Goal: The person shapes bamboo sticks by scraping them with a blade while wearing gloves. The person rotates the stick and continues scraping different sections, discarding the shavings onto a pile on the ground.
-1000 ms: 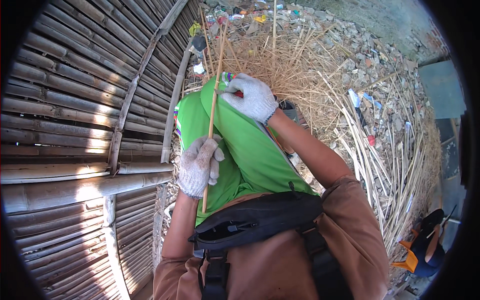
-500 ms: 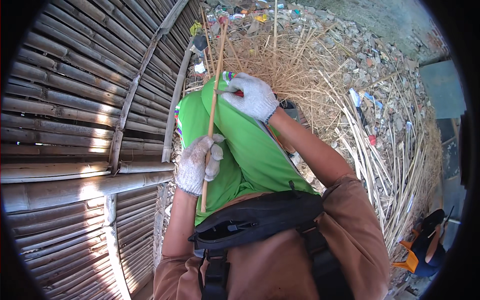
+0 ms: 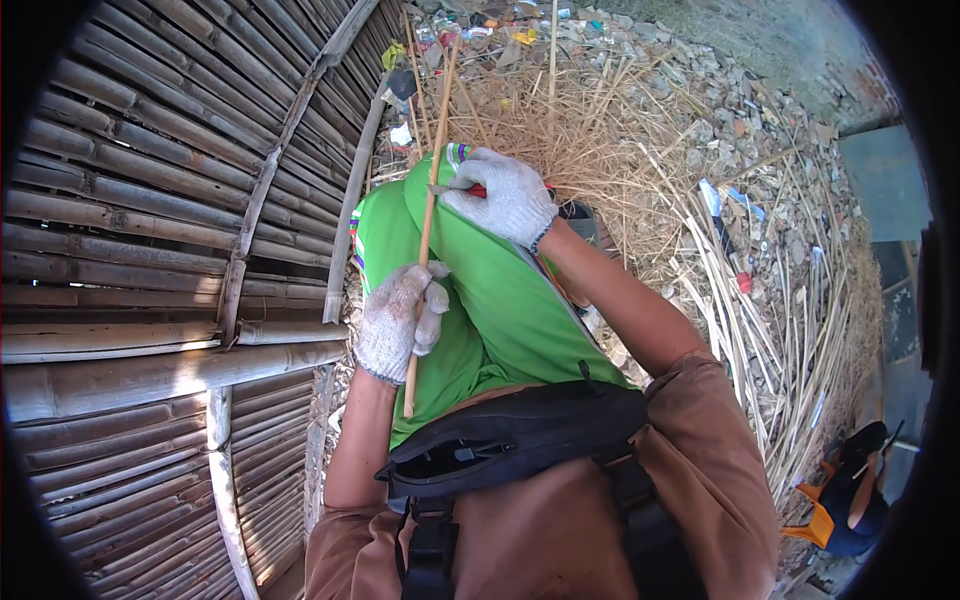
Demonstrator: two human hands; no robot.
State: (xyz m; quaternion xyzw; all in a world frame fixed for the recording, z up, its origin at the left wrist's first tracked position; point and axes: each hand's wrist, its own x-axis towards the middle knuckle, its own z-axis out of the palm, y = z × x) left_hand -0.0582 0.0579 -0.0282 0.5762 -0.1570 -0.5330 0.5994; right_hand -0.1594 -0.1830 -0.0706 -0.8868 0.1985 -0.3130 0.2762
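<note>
A long, thin bamboo strip (image 3: 428, 218) runs lengthwise over my green-trousered lap, its far end tilted out past my knee. My left hand (image 3: 400, 318), in a dusty white knit glove, is closed round the lower part of the strip, with a short end sticking out below. Up by the knee, my gloved right hand (image 3: 500, 195) is closed round a small red-handled knife (image 3: 477, 190). The short blade meets the strip's edge; most of the handle is hidden in the glove.
A bamboo slat wall (image 3: 130, 220) rises close on my left. Dry shavings (image 3: 570, 130) cover the rubble ahead. Long split bamboo strips (image 3: 740, 340) lie to the right. An orange and black object (image 3: 850, 495) is at lower right. An open black waist bag (image 3: 520, 430) crosses my middle.
The strip has slid slightly away from me with my left hand, so its near end sits a little higher. My right hand and the knife have barely moved.
</note>
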